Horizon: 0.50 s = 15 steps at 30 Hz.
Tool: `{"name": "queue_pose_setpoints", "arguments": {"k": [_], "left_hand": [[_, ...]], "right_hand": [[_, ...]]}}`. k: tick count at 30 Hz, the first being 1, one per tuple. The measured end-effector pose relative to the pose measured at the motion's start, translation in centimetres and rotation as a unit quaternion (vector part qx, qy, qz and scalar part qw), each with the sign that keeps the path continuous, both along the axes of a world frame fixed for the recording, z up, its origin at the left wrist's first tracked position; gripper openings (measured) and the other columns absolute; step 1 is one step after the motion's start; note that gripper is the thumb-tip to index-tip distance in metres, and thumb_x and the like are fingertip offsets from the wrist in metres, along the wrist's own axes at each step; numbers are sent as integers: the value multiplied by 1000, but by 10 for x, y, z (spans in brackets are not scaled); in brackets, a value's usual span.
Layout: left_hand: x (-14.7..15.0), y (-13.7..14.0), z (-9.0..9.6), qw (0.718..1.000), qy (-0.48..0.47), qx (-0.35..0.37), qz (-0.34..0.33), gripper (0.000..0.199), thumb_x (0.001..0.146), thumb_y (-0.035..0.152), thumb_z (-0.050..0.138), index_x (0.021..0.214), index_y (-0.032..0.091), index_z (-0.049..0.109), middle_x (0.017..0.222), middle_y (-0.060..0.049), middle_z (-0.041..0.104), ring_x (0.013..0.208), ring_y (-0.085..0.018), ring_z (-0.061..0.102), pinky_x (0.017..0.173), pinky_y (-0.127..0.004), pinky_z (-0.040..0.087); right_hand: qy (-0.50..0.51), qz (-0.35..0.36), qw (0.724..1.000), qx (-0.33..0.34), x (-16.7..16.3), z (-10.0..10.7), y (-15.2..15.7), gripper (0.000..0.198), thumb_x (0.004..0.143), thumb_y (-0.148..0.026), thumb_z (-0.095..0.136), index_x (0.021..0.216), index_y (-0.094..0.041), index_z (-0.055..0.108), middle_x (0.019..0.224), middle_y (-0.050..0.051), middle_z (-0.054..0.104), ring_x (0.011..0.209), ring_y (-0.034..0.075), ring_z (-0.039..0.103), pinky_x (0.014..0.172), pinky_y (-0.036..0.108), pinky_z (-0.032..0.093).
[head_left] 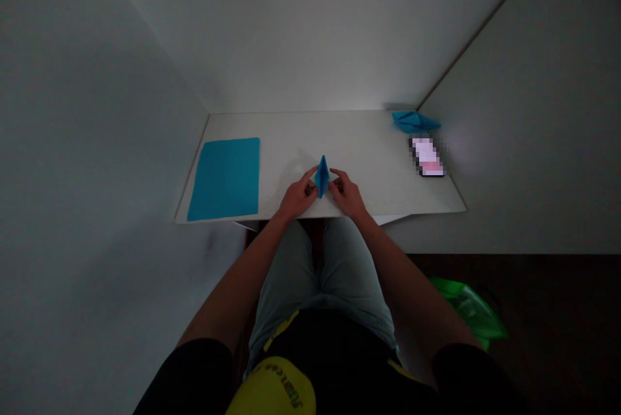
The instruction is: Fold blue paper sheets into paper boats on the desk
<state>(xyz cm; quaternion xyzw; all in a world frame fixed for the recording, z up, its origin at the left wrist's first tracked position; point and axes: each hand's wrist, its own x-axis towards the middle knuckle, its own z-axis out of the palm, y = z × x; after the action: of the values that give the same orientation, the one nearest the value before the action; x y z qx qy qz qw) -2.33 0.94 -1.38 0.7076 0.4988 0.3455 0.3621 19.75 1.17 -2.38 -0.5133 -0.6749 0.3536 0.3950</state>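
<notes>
A small piece of folded blue paper stands on edge near the front middle of the white table, its layers parted into a narrow diamond. My left hand grips its left side, fingers bent and thumb close to the paper. On the other side, my right hand pinches the right edge with curled fingers. Both wrists rest by the table's front edge. The lower fingers of each hand are partly hidden.
Flat blue sheets or a single sheet lie on the left of the white table. A folded blue paper boat sits at the back right corner, above a lit phone. Walls enclose the table. A green bag is on the floor.
</notes>
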Motion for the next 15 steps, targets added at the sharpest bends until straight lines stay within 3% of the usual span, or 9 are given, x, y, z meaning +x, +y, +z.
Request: {"name": "queue_pose_setpoints", "arguments": {"k": [6, 11, 15], "left_hand": [[1, 0, 2, 1000, 25, 15, -2, 73, 99, 26, 68, 171, 25, 51, 91, 1, 75, 70, -15, 66, 73, -29, 52], [0, 1, 0, 991, 88, 81, 63, 63, 99, 22, 69, 162, 23, 61, 110, -6, 78, 78, -18, 67, 89, -37, 55], [-1, 2, 0, 987, 117, 90, 58, 63, 99, 22, 71, 161, 24, 62, 113, -6, 78, 82, -19, 69, 95, -39, 55]], "right_hand": [[-1, -5, 1000, 2, -3, 3, 0, 58, 101, -52, 68, 151, -22, 63, 92, 4, 77, 66, 18, 64, 68, 34, 54], [-16, -4, 1000, 13, -2, -3, 2, 55, 101, -37, 64, 154, -22, 61, 96, 5, 77, 67, 17, 64, 71, 34, 54], [-29, -12, 999, 30, -2, -7, 4, 54, 100, -32, 63, 153, -20, 62, 97, 5, 77, 67, 17, 62, 73, 35, 55]]}}
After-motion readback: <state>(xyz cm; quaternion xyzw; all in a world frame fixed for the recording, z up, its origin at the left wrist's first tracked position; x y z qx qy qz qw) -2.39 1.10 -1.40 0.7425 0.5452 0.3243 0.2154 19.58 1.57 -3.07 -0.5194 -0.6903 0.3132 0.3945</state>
